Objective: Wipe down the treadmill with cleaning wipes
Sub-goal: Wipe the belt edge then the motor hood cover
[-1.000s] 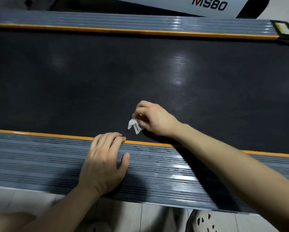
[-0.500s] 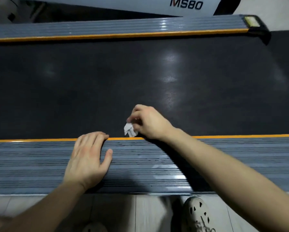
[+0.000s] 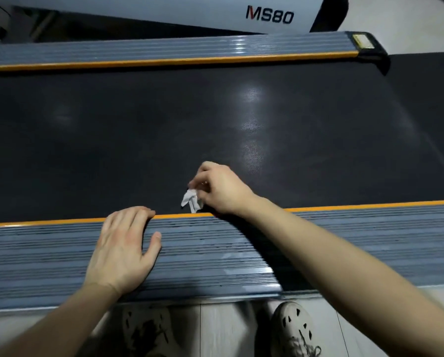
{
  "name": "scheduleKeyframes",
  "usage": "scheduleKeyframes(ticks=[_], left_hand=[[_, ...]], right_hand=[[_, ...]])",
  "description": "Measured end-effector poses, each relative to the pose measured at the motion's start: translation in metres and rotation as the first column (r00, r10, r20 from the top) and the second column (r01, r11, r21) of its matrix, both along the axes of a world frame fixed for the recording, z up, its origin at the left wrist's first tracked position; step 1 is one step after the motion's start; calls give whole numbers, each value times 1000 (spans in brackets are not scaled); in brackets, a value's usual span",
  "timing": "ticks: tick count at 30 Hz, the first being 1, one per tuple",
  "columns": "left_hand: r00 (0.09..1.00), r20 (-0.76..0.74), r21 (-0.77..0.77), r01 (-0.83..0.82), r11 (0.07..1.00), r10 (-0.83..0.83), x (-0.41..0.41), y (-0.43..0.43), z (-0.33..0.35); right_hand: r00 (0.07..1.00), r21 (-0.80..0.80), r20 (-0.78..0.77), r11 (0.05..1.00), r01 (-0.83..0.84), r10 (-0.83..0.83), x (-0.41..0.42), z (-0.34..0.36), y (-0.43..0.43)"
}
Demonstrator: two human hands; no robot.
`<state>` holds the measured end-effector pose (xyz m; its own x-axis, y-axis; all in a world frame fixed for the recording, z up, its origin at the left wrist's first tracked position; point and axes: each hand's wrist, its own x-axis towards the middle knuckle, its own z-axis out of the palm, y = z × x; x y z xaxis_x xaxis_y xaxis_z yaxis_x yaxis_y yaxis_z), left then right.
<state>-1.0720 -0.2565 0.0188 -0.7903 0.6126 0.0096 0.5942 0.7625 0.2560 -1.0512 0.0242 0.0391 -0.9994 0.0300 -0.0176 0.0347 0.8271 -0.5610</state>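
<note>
Nearest, a pale shoe stands on the tiled floor, just beside the treadmill's near side rail, a ribbed grey strip running left to right across the view. The left hand lies flat on that rail with straight fingers and holds nothing; its fingertips reach the orange trim along the rail's inner edge. Just past the trim, the right hand pinches a small crumpled white wipe in curled fingers. The wipe hangs from the fingertips on the hand's left side, at the near edge of the black belt; whether it presses on the belt I can't tell. The belt's long axis also runs left to right, so the next strokes would likely sweep sideways along it or push away toward the far side. The right hand is the one over the belt, while the left seems only to brace. Beyond the belt lie the far side rail and a white cover marked MS80
</note>
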Motion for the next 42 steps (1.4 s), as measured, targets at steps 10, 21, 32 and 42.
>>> scheduleKeyframes(ticks=[10,21,32,42], left_hand=[[1000,2,36,13,999,-13,2,3,0],[1000,4,71,18,997,-18,5,5,8],[996,-18,113,86,990,-84,2,4,8],[961,241,-462,237,855,-136,-94,-44,64]], right_hand=[[651,197,-162,622,758,-742,27,-14,146],[970,43,-113,976,-213,217,-22,-1,-8],[980,72,-133,987,-141,150,-26,-3,-38],[911,192,-110,891,411,-396,-78,5,5]])
